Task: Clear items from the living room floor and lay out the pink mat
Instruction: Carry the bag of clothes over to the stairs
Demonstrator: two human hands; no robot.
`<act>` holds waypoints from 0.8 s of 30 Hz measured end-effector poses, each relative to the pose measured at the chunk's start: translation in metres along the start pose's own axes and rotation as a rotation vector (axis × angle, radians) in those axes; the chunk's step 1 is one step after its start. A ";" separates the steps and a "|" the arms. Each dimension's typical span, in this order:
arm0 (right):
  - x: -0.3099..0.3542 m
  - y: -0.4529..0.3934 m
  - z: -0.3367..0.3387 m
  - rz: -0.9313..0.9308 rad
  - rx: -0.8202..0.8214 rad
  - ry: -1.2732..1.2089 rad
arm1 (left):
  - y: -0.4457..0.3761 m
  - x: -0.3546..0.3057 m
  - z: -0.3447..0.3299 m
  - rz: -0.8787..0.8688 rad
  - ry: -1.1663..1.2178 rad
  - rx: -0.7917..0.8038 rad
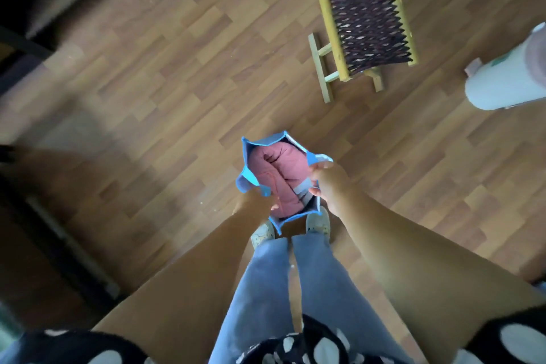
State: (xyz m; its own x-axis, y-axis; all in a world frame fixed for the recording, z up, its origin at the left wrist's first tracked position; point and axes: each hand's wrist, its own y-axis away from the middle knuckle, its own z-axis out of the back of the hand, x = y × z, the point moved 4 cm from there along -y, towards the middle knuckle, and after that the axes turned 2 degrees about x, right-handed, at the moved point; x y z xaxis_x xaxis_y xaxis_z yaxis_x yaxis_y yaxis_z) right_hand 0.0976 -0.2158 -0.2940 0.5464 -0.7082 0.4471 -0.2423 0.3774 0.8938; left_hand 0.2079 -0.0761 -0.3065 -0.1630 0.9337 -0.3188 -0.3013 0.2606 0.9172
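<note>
A rolled pink mat (282,174) sits inside an open blue bag (251,151) that hangs just above my feet. My right hand (328,183) grips the bag's right rim, thumb inside the opening. My left hand (254,204) holds the bag's lower left edge from beneath and is partly hidden by it. Both arms reach straight down over the wooden floor (177,83).
A small wooden stool (366,29) with a dark woven seat stands on the floor ahead to the right. A white cylindrical appliance (505,77) lies at the right edge. Dark furniture (26,26) and shelves line the left side.
</note>
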 end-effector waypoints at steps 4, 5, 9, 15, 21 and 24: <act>0.019 0.058 0.014 0.060 -0.001 0.060 | 0.063 -0.034 0.005 -0.068 0.035 0.104; 0.024 0.071 0.019 0.081 -0.006 0.072 | 0.075 -0.046 0.007 -0.080 0.072 0.131; 0.041 0.123 0.032 0.213 -0.038 0.122 | 0.122 -0.079 -0.003 -0.059 0.263 0.247; 0.054 0.197 0.073 0.428 -0.209 0.083 | 0.193 -0.133 -0.045 -0.228 0.279 0.504; 0.027 0.237 0.146 0.416 -0.479 -0.002 | 0.218 -0.166 -0.096 -0.241 0.020 0.555; 0.007 0.251 0.184 0.392 -0.604 -0.082 | 0.234 -0.180 -0.129 -0.273 -0.043 0.618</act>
State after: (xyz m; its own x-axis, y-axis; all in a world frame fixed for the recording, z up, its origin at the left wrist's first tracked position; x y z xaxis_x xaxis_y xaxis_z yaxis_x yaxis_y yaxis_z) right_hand -0.1065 -0.2357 -0.0599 0.4422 -0.4869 0.7532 0.0901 0.8597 0.5028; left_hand 0.0453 -0.2149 -0.0654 -0.1158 0.8199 -0.5606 0.2683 0.5693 0.7771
